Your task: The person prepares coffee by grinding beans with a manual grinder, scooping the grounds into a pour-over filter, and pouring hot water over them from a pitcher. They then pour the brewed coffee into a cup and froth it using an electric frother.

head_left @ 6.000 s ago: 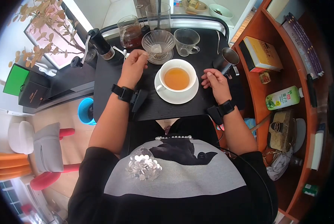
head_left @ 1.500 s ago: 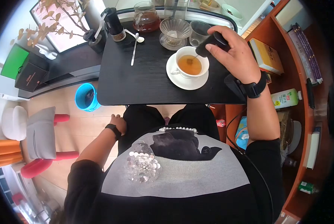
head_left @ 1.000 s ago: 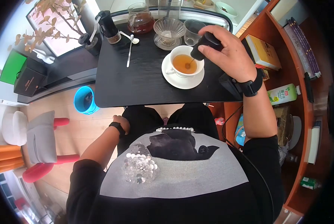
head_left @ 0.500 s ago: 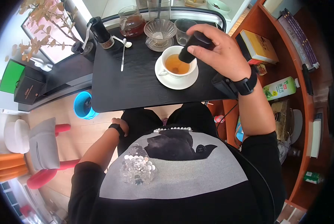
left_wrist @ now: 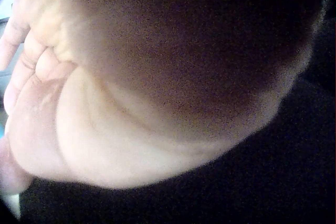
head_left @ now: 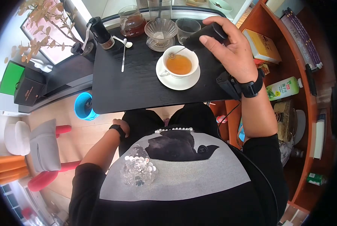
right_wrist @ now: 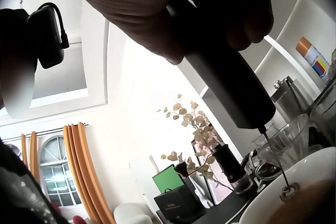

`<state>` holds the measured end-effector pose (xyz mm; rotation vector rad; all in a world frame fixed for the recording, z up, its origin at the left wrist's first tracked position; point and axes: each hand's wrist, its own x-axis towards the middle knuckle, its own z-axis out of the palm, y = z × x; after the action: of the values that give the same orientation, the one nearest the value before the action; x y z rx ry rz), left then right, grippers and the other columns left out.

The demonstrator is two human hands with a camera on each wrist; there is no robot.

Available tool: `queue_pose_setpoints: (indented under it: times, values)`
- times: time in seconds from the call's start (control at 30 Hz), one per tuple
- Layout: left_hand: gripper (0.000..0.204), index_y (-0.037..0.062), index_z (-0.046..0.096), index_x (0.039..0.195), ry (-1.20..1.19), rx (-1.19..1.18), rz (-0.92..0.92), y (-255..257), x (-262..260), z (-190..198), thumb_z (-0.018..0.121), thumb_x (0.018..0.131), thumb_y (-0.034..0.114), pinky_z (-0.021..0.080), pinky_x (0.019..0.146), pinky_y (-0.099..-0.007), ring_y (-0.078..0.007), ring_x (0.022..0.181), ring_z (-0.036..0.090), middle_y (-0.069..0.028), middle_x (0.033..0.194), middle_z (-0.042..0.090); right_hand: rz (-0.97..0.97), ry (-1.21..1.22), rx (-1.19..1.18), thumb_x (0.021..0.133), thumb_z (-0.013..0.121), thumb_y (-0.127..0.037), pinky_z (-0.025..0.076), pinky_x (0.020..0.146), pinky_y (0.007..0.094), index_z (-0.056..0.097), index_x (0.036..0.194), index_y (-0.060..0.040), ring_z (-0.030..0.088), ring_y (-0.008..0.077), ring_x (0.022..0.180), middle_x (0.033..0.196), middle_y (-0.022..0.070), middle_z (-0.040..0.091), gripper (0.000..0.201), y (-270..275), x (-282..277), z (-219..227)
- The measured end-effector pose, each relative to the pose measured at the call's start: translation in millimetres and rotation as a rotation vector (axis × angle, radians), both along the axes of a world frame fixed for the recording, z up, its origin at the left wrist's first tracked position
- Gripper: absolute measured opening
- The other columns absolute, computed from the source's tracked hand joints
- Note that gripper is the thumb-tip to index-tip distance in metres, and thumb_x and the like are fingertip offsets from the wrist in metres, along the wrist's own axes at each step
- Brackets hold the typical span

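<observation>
My right hand [head_left: 232, 49] grips the black body of a handheld milk frother [head_left: 196, 40], thumb along its near side. The frother tilts, its thin shaft reaching left over a white cup [head_left: 193, 62] of amber liquid [head_left: 179, 64]. In the right wrist view the coiled whisk [right_wrist: 289, 191] hangs at the cup's inner wall, just above the liquid. Beneath the cup lies a white saucer [head_left: 181, 83]. My left hand [head_left: 121, 126] rests beside my thigh, away from the table; the left wrist view has its palm [left_wrist: 105, 129] and loosely bent fingers, holding nothing.
Behind the cup stand a glass dripper [head_left: 161, 30], a glass cup [head_left: 187, 26] and a glass pot [head_left: 132, 23] of dark liquid. A hand grinder [head_left: 100, 34] and a white spoon [head_left: 124, 56] are to the left. A bookshelf [head_left: 257, 113] borders the table's right side.
Earlier both hands were over the table, the right holding nothing. Later the right hand held the frother in the liquid; now its whisk is lifted out and the body tilts flatter. The left hand stays low.
</observation>
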<state>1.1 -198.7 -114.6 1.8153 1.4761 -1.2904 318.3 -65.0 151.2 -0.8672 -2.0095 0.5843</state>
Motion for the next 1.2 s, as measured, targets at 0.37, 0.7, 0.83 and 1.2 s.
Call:
queue_pose_setpoints:
  times: [0.37,0.7,0.83,1.2]
  values:
    - [0.036,0.015,0.067,0.1,0.004,-0.005,0.014,-0.6,-1.5,-1.7,0.067,0.066,0.029,0.041,0.083,-0.0373,-0.0226,0.098,0.06,-0.007,0.102,0.064,0.018,-0.111,0.076,0.078,0.064,-0.019,0.046,0.07,0.0303,0.054,0.104,-0.0055,0.056,0.0247,0.082,0.094,0.0112,0.057,0.031,3.5,-2.5,-9.8]
    - [0.029,0.012,0.067,0.094,-0.093,0.125,0.029,-8.9,5.2,29.2,0.062,0.069,0.024,0.045,0.081,-0.0355,-0.0236,0.096,0.06,-0.0105,0.098,0.064,0.023,-0.201,0.202,0.078,0.063,-0.017,0.045,0.074,0.0305,0.054,0.103,-0.0037,0.056,0.0262,0.082,0.093,0.0123,0.057,0.03,7.5,0.8,-7.1]
    - [0.018,0.0002,0.063,0.09,-1.023,0.248,0.35,-14.0,2.0,83.9,0.053,0.08,0.011,0.047,0.074,-0.0324,-0.0232,0.085,0.06,-0.0116,0.089,0.063,0.063,-0.189,-0.071,0.078,0.063,-0.017,0.045,0.075,0.0318,0.054,0.103,-0.0039,0.056,0.0276,0.084,0.095,0.013,0.057,0.03,0.3,5.0,-1.0]
    - [0.016,-0.0003,0.058,0.098,-1.649,0.527,0.791,67.5,53.8,169.8,0.056,0.084,0.007,0.044,0.078,-0.0244,-0.0112,0.087,0.055,-0.0043,0.092,0.059,0.002,-0.2,0.12,0.078,0.063,-0.017,0.044,0.074,0.0291,0.054,0.105,-0.005,0.055,0.0219,0.084,0.094,0.0104,0.057,0.03,-0.6,3.3,-2.8]
